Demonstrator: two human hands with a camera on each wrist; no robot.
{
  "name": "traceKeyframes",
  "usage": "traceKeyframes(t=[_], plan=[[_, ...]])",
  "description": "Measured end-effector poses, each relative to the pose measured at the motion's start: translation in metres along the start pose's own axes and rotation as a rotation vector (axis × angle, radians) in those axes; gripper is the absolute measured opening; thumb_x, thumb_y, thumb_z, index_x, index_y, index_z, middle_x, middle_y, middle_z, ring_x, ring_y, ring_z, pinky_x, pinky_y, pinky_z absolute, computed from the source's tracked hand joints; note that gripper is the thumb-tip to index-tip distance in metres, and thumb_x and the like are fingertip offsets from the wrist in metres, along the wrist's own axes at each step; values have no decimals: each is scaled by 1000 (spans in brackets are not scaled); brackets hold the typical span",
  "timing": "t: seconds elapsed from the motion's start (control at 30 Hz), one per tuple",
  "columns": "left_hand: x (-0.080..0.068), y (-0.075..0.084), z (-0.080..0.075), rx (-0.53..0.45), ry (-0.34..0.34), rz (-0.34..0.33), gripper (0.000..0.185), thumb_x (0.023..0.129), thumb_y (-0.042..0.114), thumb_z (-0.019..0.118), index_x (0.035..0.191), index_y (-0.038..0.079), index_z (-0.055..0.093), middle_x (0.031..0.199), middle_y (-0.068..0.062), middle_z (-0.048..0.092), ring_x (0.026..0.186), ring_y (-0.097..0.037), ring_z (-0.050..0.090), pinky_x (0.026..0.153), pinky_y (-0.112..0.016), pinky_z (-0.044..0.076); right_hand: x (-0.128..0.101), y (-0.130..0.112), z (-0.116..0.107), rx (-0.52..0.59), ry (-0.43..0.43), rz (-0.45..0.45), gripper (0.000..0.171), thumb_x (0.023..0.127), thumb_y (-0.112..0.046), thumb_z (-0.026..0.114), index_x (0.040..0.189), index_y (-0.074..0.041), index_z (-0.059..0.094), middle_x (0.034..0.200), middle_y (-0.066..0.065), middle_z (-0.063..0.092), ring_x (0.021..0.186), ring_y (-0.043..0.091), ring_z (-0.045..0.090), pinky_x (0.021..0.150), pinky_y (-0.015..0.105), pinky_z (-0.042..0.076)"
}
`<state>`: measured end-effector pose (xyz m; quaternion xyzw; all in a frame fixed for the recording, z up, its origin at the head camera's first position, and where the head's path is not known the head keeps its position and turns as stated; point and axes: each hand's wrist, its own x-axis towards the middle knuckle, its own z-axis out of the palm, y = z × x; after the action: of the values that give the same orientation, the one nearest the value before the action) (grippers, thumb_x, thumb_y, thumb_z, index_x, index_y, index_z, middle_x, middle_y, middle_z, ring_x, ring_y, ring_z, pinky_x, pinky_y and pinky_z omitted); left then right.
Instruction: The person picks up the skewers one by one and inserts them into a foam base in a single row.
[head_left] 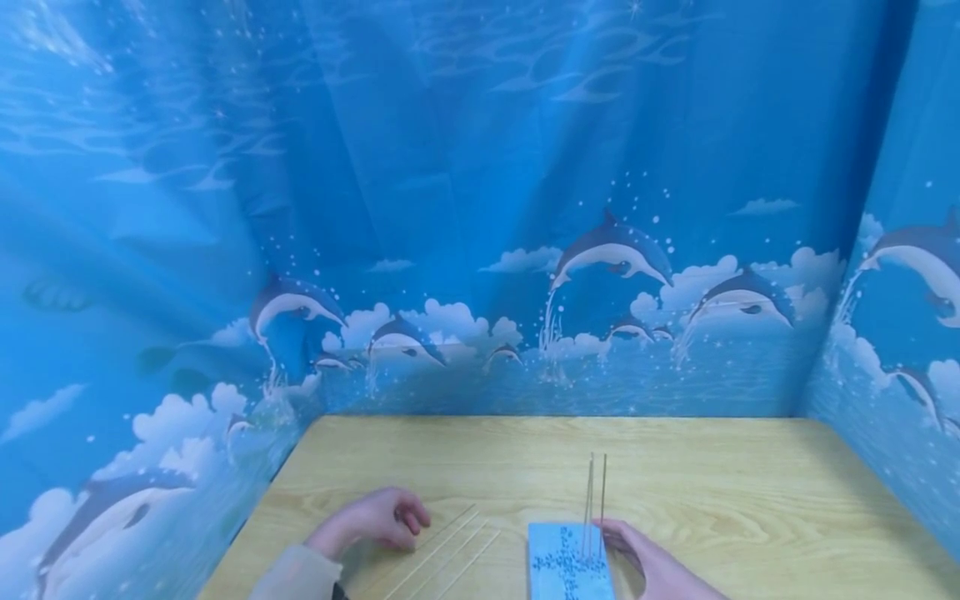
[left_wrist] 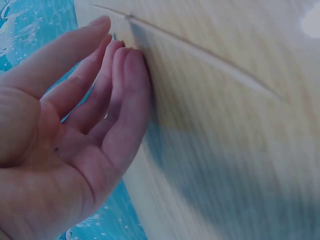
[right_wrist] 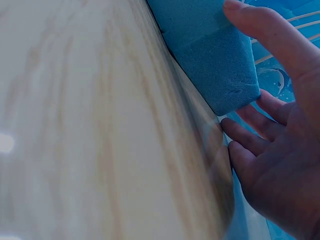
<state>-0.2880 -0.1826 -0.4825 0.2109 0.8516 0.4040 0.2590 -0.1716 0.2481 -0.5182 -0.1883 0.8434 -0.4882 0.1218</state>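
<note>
A light-blue foam block with a dark speckled pattern lies on the table, and several thin sticks stand up from its right part. My right hand holds the block by its right side; the right wrist view shows the thumb on one face of the block and the other fingers bent round its corner. More thin sticks lie slanting on the table to the left. Beside them is my left hand, its fingers loosely bent. One stick passes just beyond the left fingertips.
The wood-grain table runs back to a blue curtain printed with dolphins and clouds. That curtain also hangs along the left and right sides.
</note>
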Motion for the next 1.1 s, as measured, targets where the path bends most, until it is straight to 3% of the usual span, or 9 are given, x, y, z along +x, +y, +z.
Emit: traceKeyframes(t=[0.3, 0.6, 1.1], plan=[[1, -3, 6, 64, 29, 86, 35, 66, -10, 73, 98, 0, 67, 82, -7, 62, 68, -12, 55, 58, -19, 51, 1, 2, 0, -5, 6, -16, 94, 75, -24, 87, 149, -3, 33, 147, 20, 47, 126, -9, 42, 109, 30, 44], [0, -2, 8, 115, 54, 109, 34, 64, -11, 73, 94, 1, 66, 79, -5, 60, 65, -11, 54, 57, -20, 49, 0, 0, 0, 31, -1, -9, 94, 75, -22, 86, 150, -3, 33, 148, 21, 46, 125, -12, 41, 108, 27, 43], [-1, -1, 12, 85, 94, 67, 34, 61, -15, 65, 91, 2, 66, 75, -6, 62, 64, -14, 55, 54, -19, 48, 1, -1, 0, 29, -5, 3, 93, 77, -23, 85, 150, -2, 32, 148, 22, 46, 124, -13, 40, 108, 28, 44]])
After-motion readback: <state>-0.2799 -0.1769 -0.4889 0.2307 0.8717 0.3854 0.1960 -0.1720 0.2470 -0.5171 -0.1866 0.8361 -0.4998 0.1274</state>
